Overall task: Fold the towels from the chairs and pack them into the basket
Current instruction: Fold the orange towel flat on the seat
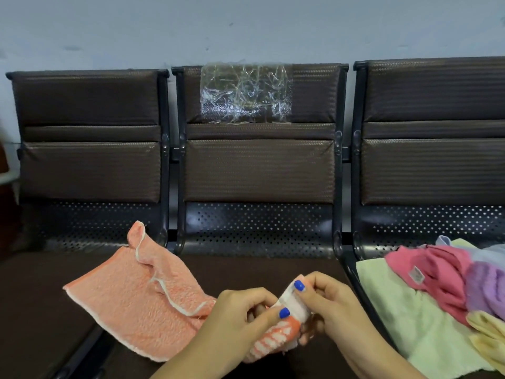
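An orange towel [131, 291] with a white hem lies crumpled across the left and middle chair seats. My left hand [240, 315] and my right hand [328, 305] both pinch its near right corner, thumbs on top, close together. On the right chair seat lies a heap of towels: a pale green towel [396, 302] underneath, a pink towel [442, 274] with a label, a purple towel [486, 288] and a yellow towel [489, 335]. No basket is in view.
A row of three dark brown padded chairs [259, 170] stands against a pale wall, with black metal frames between the seats. A crinkled clear plastic sheet [246, 94] is stuck to the middle chair's backrest.
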`<action>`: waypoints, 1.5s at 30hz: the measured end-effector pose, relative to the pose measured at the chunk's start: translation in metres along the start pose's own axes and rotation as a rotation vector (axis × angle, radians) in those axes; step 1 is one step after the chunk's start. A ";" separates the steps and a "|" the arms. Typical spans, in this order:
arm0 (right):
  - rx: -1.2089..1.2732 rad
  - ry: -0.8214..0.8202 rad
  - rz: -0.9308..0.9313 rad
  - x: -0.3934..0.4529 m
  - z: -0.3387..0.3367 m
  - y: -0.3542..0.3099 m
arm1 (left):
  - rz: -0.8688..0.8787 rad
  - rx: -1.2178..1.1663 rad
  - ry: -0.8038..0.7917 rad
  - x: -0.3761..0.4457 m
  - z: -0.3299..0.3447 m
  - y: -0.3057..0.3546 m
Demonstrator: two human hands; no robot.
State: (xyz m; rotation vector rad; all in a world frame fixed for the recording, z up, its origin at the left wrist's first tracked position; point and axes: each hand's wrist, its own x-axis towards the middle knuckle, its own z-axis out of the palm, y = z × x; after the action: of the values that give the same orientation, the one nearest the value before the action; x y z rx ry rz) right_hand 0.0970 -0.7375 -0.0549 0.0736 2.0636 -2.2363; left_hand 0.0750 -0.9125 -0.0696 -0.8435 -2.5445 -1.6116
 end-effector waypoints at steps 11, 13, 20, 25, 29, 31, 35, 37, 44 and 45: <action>0.195 0.367 -0.086 0.021 -0.007 -0.001 | -0.103 0.234 -0.205 0.000 -0.017 -0.025; 0.267 0.436 -0.112 0.026 -0.015 -0.006 | -0.107 0.316 -0.208 -0.001 -0.021 -0.029; 0.518 0.753 -0.198 0.038 -0.066 -0.010 | -0.125 0.312 -0.223 0.000 -0.037 -0.030; 0.011 0.883 -0.218 0.042 -0.074 0.004 | -0.090 0.367 -0.186 -0.005 -0.039 -0.023; -0.360 0.246 -0.292 0.031 -0.028 0.005 | -0.028 0.426 -0.139 -0.003 -0.035 -0.020; -0.497 -0.074 -0.257 0.026 -0.005 0.009 | 0.024 0.457 -0.115 -0.003 -0.032 -0.020; -0.728 -0.343 -0.222 0.017 0.022 0.016 | 0.058 0.474 -0.092 -0.005 -0.026 -0.015; -0.750 -0.321 -0.266 0.015 0.023 0.011 | 0.068 0.451 -0.086 -0.007 -0.025 -0.013; -0.578 0.002 -0.338 0.018 -0.001 -0.002 | 0.061 0.462 -0.109 -0.011 -0.030 -0.015; -0.486 0.089 -0.348 0.019 -0.007 -0.005 | 0.047 0.475 -0.109 -0.011 -0.032 -0.016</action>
State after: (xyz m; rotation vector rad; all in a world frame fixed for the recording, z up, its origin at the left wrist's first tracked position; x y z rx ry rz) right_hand 0.0777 -0.7304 -0.0527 -0.2438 2.7874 -1.8377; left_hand 0.0687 -0.9488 -0.0708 -0.9405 -2.7740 -0.9018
